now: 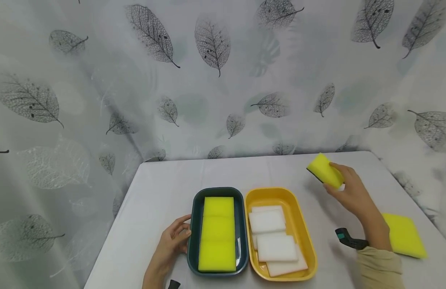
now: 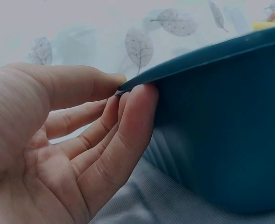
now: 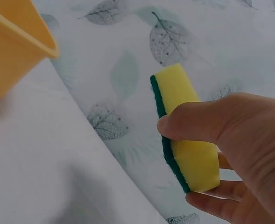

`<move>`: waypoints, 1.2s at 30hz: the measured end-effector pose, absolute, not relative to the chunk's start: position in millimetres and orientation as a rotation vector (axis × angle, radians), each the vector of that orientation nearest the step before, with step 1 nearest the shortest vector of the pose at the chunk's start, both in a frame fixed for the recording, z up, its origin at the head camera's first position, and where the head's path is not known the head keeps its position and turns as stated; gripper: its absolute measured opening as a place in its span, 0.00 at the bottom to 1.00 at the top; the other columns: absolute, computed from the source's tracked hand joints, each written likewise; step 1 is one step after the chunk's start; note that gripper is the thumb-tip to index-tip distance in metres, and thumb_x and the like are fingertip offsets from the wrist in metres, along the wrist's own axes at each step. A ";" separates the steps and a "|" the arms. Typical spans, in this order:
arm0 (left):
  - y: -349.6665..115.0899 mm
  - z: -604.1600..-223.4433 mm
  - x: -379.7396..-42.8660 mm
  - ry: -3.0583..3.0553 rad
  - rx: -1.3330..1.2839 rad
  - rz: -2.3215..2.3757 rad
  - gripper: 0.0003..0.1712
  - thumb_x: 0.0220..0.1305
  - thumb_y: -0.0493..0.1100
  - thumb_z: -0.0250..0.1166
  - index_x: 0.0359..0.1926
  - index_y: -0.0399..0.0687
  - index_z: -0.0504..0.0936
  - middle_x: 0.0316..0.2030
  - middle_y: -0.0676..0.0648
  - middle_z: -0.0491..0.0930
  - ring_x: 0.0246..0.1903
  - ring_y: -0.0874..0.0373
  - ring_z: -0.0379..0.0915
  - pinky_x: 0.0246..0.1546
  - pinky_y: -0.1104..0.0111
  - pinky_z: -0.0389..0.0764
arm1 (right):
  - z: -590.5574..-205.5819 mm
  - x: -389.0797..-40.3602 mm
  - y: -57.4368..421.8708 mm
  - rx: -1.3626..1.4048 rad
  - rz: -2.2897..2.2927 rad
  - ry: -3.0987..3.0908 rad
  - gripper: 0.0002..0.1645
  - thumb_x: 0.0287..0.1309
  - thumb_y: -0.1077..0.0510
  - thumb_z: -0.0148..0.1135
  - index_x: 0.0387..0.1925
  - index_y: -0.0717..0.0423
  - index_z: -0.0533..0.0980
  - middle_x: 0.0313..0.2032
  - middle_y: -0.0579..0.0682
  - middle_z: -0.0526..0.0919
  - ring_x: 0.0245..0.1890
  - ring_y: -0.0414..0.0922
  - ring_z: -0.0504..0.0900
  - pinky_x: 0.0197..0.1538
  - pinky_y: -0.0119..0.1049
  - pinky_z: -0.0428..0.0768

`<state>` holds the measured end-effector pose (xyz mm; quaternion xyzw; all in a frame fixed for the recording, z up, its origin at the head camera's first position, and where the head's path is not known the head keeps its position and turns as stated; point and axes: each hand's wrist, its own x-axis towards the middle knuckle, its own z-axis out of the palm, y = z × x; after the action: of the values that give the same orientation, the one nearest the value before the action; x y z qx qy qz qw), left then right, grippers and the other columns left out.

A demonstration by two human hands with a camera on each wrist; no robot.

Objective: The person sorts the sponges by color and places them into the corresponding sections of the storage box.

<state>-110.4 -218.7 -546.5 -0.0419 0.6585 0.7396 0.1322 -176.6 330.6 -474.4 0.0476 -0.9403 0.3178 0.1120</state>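
Note:
My right hand (image 1: 353, 188) grips a yellow sponge (image 1: 322, 168) above the right part of the table. In the right wrist view the sponge (image 3: 193, 161) shows a dark green scouring layer along one side, with the thumb across it. At the dark green tray (image 1: 192, 257), my left hand (image 1: 172, 241) pinches the left rim, thumb on top and fingers beneath, as the left wrist view shows on the teal rim (image 2: 198, 56). Inside that tray several yellow sponges (image 1: 217, 228) lie in a column. Beside it stands a yellow tray (image 1: 309, 257) holding several white sponge pads (image 1: 277, 247).
Another yellow sponge (image 1: 405, 235) lies at the table's right, partly behind the right forearm. The white table (image 1: 165, 192) ends at a leaf-patterned curtain (image 1: 215, 100) along the back and sides. Dark straps (image 1: 351, 241) sit at the wrists.

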 end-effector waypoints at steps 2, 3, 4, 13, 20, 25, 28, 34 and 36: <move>-218.7 -547.2 -110.2 1.910 -0.129 2.144 0.30 0.71 0.39 0.66 0.72 0.47 0.71 0.44 0.47 0.80 0.26 0.62 0.73 0.22 0.73 0.81 | -470.6 -174.7 324.5 0.162 0.936 -2.758 0.46 0.65 0.59 0.69 0.78 0.63 0.57 0.70 0.75 0.62 0.63 0.70 0.65 0.57 0.72 0.73; -218.7 -547.4 -110.2 1.910 -0.130 2.142 0.30 0.71 0.39 0.66 0.72 0.47 0.71 0.44 0.47 0.80 0.26 0.62 0.73 0.22 0.73 0.81 | -468.9 -173.8 321.7 0.175 0.937 -2.754 0.46 0.65 0.60 0.70 0.78 0.63 0.58 0.70 0.75 0.62 0.63 0.70 0.65 0.58 0.72 0.73; -218.8 -547.3 -110.3 1.911 -0.129 2.140 0.30 0.71 0.39 0.65 0.72 0.47 0.71 0.44 0.47 0.80 0.26 0.62 0.73 0.22 0.73 0.81 | -467.2 -172.8 319.2 0.187 0.940 -2.749 0.46 0.64 0.60 0.70 0.77 0.63 0.58 0.70 0.75 0.62 0.63 0.70 0.65 0.58 0.73 0.72; -219.6 -544.8 -113.1 1.923 -0.101 2.137 0.30 0.71 0.39 0.65 0.72 0.47 0.71 0.44 0.47 0.79 0.26 0.62 0.74 0.21 0.73 0.81 | -455.8 -169.0 295.9 0.328 0.932 -2.651 0.46 0.59 0.65 0.73 0.75 0.61 0.63 0.70 0.73 0.64 0.66 0.73 0.63 0.62 0.78 0.66; -218.3 -544.8 -113.2 1.920 -0.109 2.139 0.30 0.71 0.39 0.65 0.72 0.46 0.71 0.43 0.47 0.80 0.25 0.61 0.73 0.22 0.72 0.82 | -452.7 -171.3 270.2 0.435 0.899 -2.599 0.46 0.54 0.67 0.76 0.73 0.60 0.66 0.69 0.70 0.66 0.66 0.71 0.66 0.62 0.76 0.70; -220.8 -544.1 -111.9 1.928 -0.105 2.136 0.31 0.71 0.39 0.65 0.72 0.44 0.70 0.44 0.47 0.80 0.26 0.61 0.74 0.22 0.72 0.82 | -453.1 -171.8 251.3 0.520 0.918 -2.586 0.45 0.55 0.67 0.77 0.72 0.59 0.68 0.69 0.68 0.68 0.66 0.70 0.67 0.62 0.75 0.70; -222.1 -545.3 -111.7 1.931 -0.075 2.123 0.31 0.72 0.39 0.64 0.73 0.43 0.69 0.45 0.48 0.80 0.28 0.62 0.74 0.23 0.72 0.82 | -453.6 -170.3 240.0 0.578 0.930 -2.600 0.44 0.56 0.66 0.76 0.73 0.57 0.68 0.70 0.67 0.68 0.68 0.69 0.67 0.64 0.75 0.70; -221.1 -547.3 -111.7 1.912 -0.077 2.130 0.31 0.72 0.39 0.64 0.73 0.44 0.69 0.44 0.48 0.80 0.29 0.63 0.75 0.22 0.72 0.82 | -459.6 -166.2 218.0 0.664 0.978 -2.631 0.43 0.61 0.63 0.74 0.74 0.54 0.67 0.72 0.66 0.65 0.71 0.68 0.65 0.66 0.73 0.69; -220.2 -547.4 -112.5 1.909 -0.091 2.134 0.30 0.72 0.39 0.64 0.73 0.46 0.70 0.44 0.48 0.80 0.29 0.63 0.75 0.22 0.72 0.82 | -460.2 -164.8 212.2 0.665 0.992 -2.649 0.42 0.62 0.62 0.73 0.75 0.53 0.66 0.73 0.66 0.65 0.71 0.68 0.64 0.66 0.72 0.69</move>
<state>-112.5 -220.2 -547.4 -0.0314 0.6600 0.7378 0.1380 -164.8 212.2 -460.2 0.2272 -0.9052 0.3392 0.1178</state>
